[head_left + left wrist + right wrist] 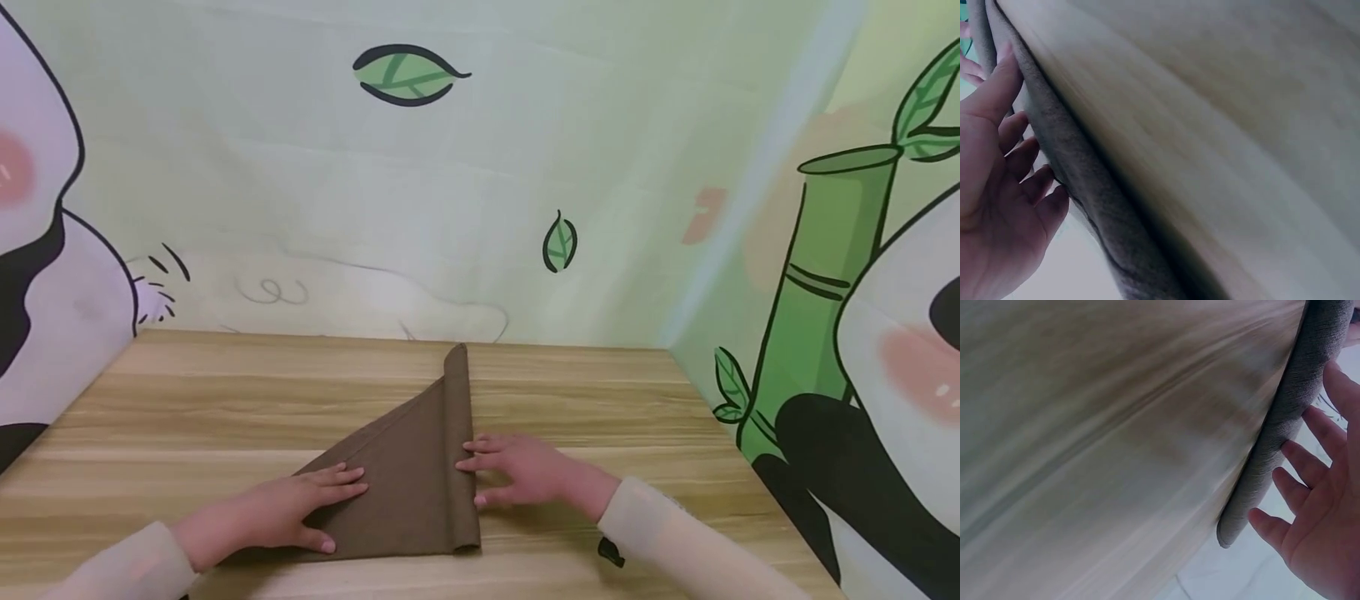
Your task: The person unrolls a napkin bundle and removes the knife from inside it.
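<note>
A brown cloth (397, 492) lies on the wooden table, a triangle with its right edge rolled into a narrow upright band (457, 417). On the cloth's lower left part rests my left hand (285, 510), fingers extended and thumb apart. My right hand (528, 471) touches the rolled band from the right with its fingertips, fingers spread. In the left wrist view the left hand (1004, 187) has its fingers against the cloth (1085, 169). The right wrist view has the right hand's (1329, 475) fingertips along the grey-looking roll (1266, 450).
The wooden table (225, 400) reaches back to a pale green wall (300, 167) printed with leaves, bamboo (817, 300) and pandas. A small black object (611, 552) shows beneath the right sleeve (660, 533).
</note>
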`<state>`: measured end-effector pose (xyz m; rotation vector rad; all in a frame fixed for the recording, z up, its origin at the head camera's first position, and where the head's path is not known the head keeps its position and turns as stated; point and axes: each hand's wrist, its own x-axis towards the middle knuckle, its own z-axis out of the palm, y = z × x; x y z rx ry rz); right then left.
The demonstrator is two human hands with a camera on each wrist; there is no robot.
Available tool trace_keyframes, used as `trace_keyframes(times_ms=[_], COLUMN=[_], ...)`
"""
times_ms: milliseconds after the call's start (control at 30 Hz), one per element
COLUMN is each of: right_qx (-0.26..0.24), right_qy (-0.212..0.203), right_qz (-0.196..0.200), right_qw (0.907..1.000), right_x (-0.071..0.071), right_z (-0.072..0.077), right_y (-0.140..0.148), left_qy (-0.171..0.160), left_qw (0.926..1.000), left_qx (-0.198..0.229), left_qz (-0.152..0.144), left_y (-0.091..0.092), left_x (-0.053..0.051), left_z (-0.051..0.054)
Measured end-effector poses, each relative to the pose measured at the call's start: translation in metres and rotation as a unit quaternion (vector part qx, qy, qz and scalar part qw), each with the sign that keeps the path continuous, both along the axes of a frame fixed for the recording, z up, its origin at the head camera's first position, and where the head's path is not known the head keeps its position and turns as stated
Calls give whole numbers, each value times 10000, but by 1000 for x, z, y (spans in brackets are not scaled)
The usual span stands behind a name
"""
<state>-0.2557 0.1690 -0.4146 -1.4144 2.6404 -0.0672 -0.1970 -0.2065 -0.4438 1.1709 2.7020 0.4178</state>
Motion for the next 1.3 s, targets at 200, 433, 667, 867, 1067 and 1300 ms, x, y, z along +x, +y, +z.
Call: trace_keyframes(times_ms=[200,433,667,867,1067,1300], right_qx=[-23,1,91,149,155,440], right_qy=[62,99,182,99,65,-220], right_qz=[13,8,-3,-97,-92,-305], right_qw=[10000,10000,9998,9998,9998,9983], right_x=[1,5,6,1,-2,-4], right_z=[1,11,11,6,2,-7], right_y=[-6,-14,-28,-38,-43,-43], left_qy=[-104,535,587,585,295,282], left_qw=[9997,9984,9982,9982,9993,9994], left_qx=[-18,43,28,-105,-195,-139], left_qz=[223,152,72,31,87,133], left_y=[2,15,27,34,37,34], left_x=[1,1,0,-4,-6,-5], left_z=[1,8,11,11,7,0])
